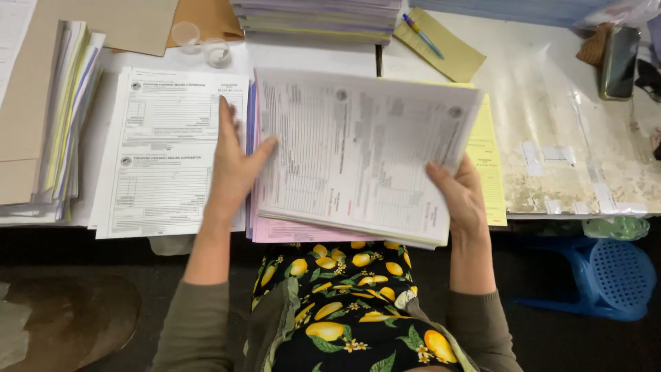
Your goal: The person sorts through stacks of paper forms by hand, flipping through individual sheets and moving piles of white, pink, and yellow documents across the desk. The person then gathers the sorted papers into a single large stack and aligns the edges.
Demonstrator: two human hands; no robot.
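At the far left of the table [564, 124] a tall pile of mixed sheets [65, 117] — white, yellow and blue edges — stood under brown card. Behind it two small clear plastic cups [203, 43] sat side by side; what they held could not be made out. Next came a flat stack of white printed forms [162, 155], and the left hand [233, 165] lay across its right edge, fingers stretched out and open, the thumb pressed against the left edge of the thick sheaf of forms [358, 155]. That sheaf, white sheets printed with ruled boxes and faint text, was lifted and tilted over the table's front edge, above a pink sheet [303, 231] and a yellow one [487, 165]. The right hand [460, 196] gripped its lower right corner, thumb on top and fingers curled beneath. Further back a blue pen [423, 36] lay on a yellow pad, and a phone [618, 62] rested at the far right — below it, a blue plastic stool [609, 275] on the floor.
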